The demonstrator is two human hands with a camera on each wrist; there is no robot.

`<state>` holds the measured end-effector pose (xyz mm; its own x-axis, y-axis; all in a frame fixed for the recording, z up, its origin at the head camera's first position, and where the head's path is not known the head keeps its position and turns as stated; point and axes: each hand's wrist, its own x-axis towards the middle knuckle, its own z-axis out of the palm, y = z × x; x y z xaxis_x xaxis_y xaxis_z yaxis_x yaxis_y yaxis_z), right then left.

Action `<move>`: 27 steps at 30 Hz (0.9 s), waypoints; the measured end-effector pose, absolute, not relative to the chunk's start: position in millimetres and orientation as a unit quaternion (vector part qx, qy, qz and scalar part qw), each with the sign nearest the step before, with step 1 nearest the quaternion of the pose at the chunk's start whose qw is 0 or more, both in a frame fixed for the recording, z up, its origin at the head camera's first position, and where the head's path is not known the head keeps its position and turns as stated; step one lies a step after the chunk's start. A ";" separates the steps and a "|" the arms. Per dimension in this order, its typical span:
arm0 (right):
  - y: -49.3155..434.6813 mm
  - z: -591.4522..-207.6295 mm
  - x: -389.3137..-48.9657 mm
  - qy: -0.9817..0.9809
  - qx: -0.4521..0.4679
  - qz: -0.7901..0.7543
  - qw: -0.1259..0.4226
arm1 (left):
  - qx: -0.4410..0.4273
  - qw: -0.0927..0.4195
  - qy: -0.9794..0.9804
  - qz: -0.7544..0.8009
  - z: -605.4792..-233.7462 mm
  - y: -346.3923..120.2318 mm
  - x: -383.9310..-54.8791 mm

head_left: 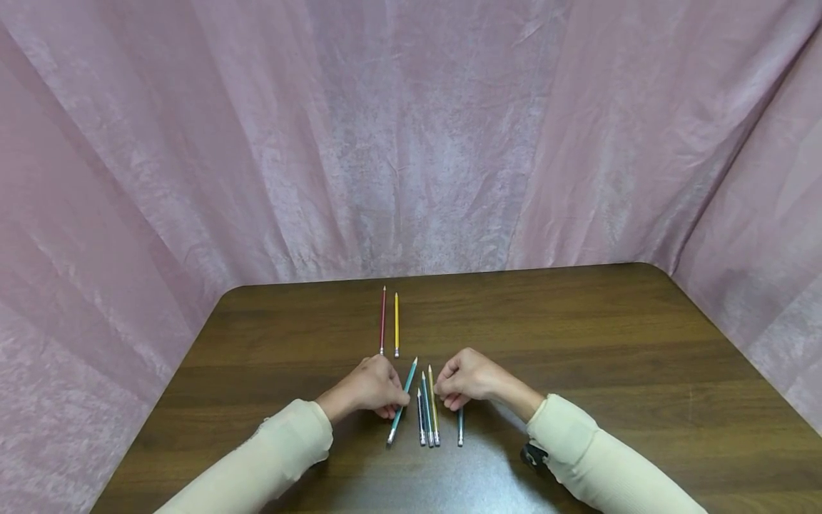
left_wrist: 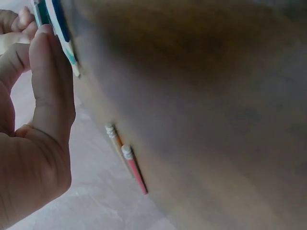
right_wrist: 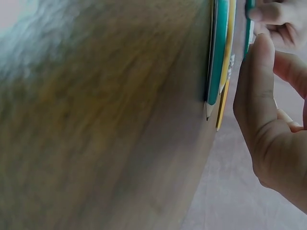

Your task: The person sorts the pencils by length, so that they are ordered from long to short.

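Observation:
In the head view my left hand (head_left: 380, 389) pinches a teal pencil (head_left: 409, 375), which slants with its eraser end toward me. To its right several pencils lie side by side: a short dark one (head_left: 421, 421), a blue-green one (head_left: 427, 407) and a gold one (head_left: 433, 410). My right hand (head_left: 469, 378) hovers beside the gold pencil, fingers loosely bent, above a dark green pencil (head_left: 460, 428) whose upper part it hides. From the right wrist view, a gap shows between the fingers and the green pencil (right_wrist: 220, 52) below.
Farther back on the brown wooden table (head_left: 578, 343) lie a red pencil (head_left: 383, 318) and a yellow pencil (head_left: 397, 325), tips pointing away. A pink curtain (head_left: 411, 143) hangs behind the table and along its sides. A dark object (head_left: 533, 455) shows at the right sleeve.

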<state>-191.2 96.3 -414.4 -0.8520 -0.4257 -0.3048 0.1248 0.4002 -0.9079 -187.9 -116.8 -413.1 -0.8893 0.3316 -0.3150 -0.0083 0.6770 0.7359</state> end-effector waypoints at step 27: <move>80.1 -422.5 -196.3 0.828 -0.050 -0.502 0.247 | 0.092 0.220 0.875 0.422 -391.8 -126.6 -187.9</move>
